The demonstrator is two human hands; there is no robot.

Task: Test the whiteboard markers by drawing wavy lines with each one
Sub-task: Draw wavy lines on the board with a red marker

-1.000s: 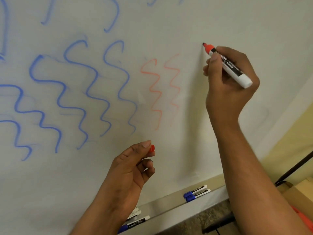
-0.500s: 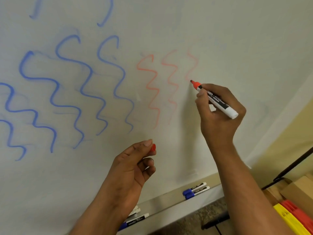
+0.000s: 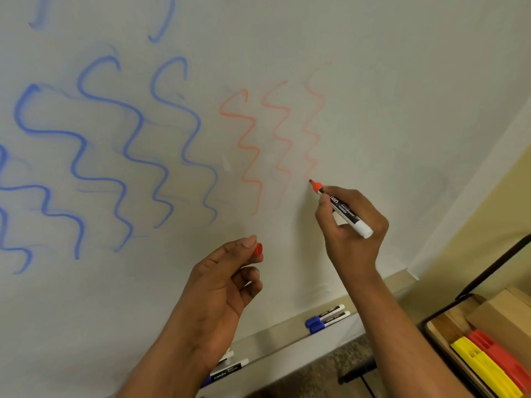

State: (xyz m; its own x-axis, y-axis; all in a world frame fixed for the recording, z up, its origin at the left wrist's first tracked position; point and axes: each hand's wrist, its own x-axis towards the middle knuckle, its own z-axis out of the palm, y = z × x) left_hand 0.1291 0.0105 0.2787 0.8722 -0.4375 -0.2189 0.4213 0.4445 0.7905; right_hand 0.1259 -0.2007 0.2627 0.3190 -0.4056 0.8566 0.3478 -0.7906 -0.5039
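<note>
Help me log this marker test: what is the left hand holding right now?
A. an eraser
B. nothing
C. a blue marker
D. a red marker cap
D: the left hand pinches a small red cap at its fingertips, while the right hand grips the uncapped red marker against the whiteboard.

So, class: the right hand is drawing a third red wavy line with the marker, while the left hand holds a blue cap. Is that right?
Not quite. The head view shows the cap in the left hand is red, not blue. The right hand is indeed drawing the third red line with the marker.
</note>
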